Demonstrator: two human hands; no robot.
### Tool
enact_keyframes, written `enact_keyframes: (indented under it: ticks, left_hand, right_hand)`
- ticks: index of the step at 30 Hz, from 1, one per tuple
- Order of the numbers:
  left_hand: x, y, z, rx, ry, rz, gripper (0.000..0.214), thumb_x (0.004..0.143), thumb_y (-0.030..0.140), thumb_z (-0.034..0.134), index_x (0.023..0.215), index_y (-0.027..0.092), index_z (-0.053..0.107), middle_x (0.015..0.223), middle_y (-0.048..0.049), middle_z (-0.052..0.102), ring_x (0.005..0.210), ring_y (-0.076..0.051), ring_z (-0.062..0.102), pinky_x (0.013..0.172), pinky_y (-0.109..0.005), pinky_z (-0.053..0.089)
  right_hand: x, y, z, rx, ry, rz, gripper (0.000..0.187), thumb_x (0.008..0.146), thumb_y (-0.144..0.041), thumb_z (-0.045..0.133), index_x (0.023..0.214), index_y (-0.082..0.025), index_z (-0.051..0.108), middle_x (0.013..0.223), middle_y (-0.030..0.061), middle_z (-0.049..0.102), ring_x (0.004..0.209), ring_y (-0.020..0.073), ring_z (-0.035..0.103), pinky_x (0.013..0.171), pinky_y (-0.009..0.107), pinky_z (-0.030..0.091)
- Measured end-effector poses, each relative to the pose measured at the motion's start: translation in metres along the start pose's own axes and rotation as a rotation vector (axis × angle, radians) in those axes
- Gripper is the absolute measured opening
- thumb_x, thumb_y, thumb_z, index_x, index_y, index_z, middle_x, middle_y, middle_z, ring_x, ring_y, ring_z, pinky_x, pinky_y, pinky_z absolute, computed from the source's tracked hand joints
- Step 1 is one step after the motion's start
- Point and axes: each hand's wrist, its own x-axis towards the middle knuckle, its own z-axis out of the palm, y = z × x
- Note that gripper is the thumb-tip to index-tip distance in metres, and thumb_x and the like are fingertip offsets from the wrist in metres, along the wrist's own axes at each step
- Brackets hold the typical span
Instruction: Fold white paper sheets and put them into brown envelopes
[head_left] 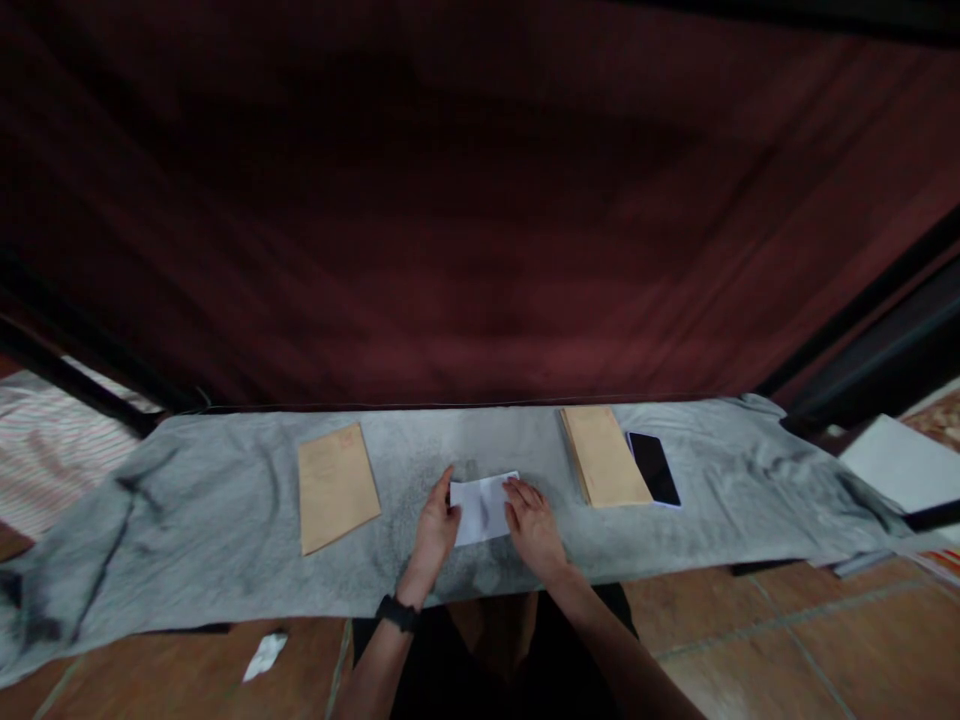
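Note:
A small folded sheet of white paper (481, 510) lies on the grey cloth in front of me, with a crease down its middle. My left hand (435, 525) holds its left edge, thumb at the edge and index finger up by the far corner. At the right edge, my right hand (536, 528) grips the paper with thumb and fingers, the fingertips over its top. To the left rests a single brown envelope (337, 488). On the right is a stack of brown envelopes (606, 455), beside a dark-screened phone (655, 468).
The grey cloth (225, 510) covers a long narrow surface that ends at a dark red fabric panel (480, 250). Black bars flank both sides. A crumpled white scrap (265, 656) lies on the tiled floor (742, 640). White sheets (904, 465) are at the far right.

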Motion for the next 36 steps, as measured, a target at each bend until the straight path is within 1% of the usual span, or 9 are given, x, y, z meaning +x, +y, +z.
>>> enact_keyframes:
  ticks: [4, 8, 11, 14, 17, 19, 22, 28, 36]
  left_hand:
    - [0.002, -0.003, 0.002, -0.042, -0.085, -0.077, 0.074, 0.071, -0.001, 0.050, 0.141, 0.023, 0.050, 0.125, -0.0053, 0.067, 0.100, -0.018, 0.067, 0.086, -0.032, 0.057]
    - [-0.001, -0.003, 0.000, -0.056, -0.061, -0.106, 0.070, 0.077, 0.001, 0.052, 0.143, 0.023, 0.047, 0.114, -0.0049, 0.067, 0.090, -0.016, 0.067, 0.080, -0.030, 0.058]
    - [-0.008, 0.003, -0.001, 0.067, 0.022, -0.018, 0.062, 0.082, 0.005, 0.050, 0.143, 0.017, 0.046, 0.115, -0.0095, 0.064, 0.093, -0.019, 0.067, 0.083, -0.034, 0.059]
    - [-0.020, 0.013, 0.008, 0.201, 0.090, 0.069, 0.052, 0.089, 0.011, 0.046, 0.141, 0.016, 0.050, 0.131, -0.0140, 0.057, 0.115, -0.027, 0.061, 0.101, -0.046, 0.051]
    - [-0.034, 0.022, 0.029, 0.320, 0.034, 0.242, 0.045, 0.097, 0.022, 0.042, 0.140, 0.020, 0.051, 0.147, -0.0116, 0.050, 0.136, -0.029, 0.047, 0.111, -0.051, 0.043]
    - [-0.040, 0.025, 0.045, 0.440, -0.040, 0.348, 0.047, 0.100, 0.030, 0.040, 0.145, 0.017, 0.046, 0.152, -0.0131, 0.048, 0.142, -0.029, 0.041, 0.113, -0.051, 0.041]
    - [-0.044, 0.024, 0.058, 0.592, -0.046, 0.373, 0.055, 0.101, 0.038, 0.037, 0.148, 0.010, 0.041, 0.152, -0.0183, 0.046, 0.144, -0.030, 0.038, 0.114, -0.052, 0.039]
    - [-0.046, 0.009, 0.041, 0.700, 0.065, 0.338, 0.059, 0.102, 0.038, 0.033, 0.152, 0.008, 0.035, 0.152, -0.0197, 0.045, 0.145, -0.030, 0.036, 0.115, -0.050, 0.036]
    - [-0.047, 0.000, 0.023, 0.732, 0.035, 0.307, 0.067, 0.100, 0.049, 0.035, 0.149, 0.003, 0.039, 0.152, -0.0226, 0.044, 0.144, -0.032, 0.038, 0.116, -0.050, 0.034]
  right_hand:
    - [0.003, -0.002, 0.010, -0.090, -0.045, 0.008, 0.045, 0.102, -0.027, 0.039, 0.144, -0.015, 0.051, 0.149, 0.0092, 0.051, 0.138, 0.0238, 0.046, 0.116, 0.042, 0.031]
    - [0.000, 0.001, 0.015, -0.157, -0.032, 0.016, 0.047, 0.102, -0.030, 0.041, 0.146, -0.015, 0.048, 0.154, 0.0101, 0.045, 0.140, 0.0252, 0.043, 0.117, 0.044, 0.028]
    - [-0.001, 0.002, 0.016, -0.181, 0.000, 0.010, 0.048, 0.102, -0.029, 0.040, 0.147, -0.014, 0.047, 0.153, 0.0107, 0.046, 0.139, 0.0260, 0.043, 0.117, 0.045, 0.028]
    - [-0.002, 0.002, 0.018, -0.194, 0.018, -0.006, 0.049, 0.102, -0.030, 0.040, 0.148, -0.014, 0.046, 0.153, 0.0115, 0.045, 0.139, 0.0273, 0.043, 0.117, 0.047, 0.029]
    - [-0.003, 0.003, 0.021, -0.215, 0.012, -0.024, 0.050, 0.101, -0.028, 0.040, 0.149, -0.015, 0.044, 0.154, 0.0119, 0.044, 0.140, 0.0277, 0.042, 0.116, 0.048, 0.029]
    - [-0.004, 0.005, 0.023, -0.234, 0.007, -0.039, 0.051, 0.101, -0.025, 0.040, 0.150, -0.015, 0.041, 0.156, 0.0119, 0.041, 0.141, 0.0277, 0.040, 0.116, 0.048, 0.030]
    - [-0.006, 0.007, 0.026, -0.253, 0.007, -0.059, 0.053, 0.100, -0.023, 0.040, 0.152, -0.014, 0.038, 0.157, 0.0123, 0.039, 0.143, 0.0278, 0.038, 0.116, 0.049, 0.030]
    - [-0.005, 0.007, 0.025, -0.245, 0.018, -0.079, 0.051, 0.102, -0.027, 0.038, 0.151, -0.015, 0.041, 0.156, 0.0121, 0.040, 0.143, 0.0285, 0.039, 0.116, 0.049, 0.029]
    - [-0.004, 0.006, 0.021, -0.222, -0.005, -0.039, 0.052, 0.102, -0.032, 0.039, 0.152, -0.014, 0.040, 0.156, 0.0117, 0.041, 0.142, 0.0269, 0.039, 0.118, 0.046, 0.027]
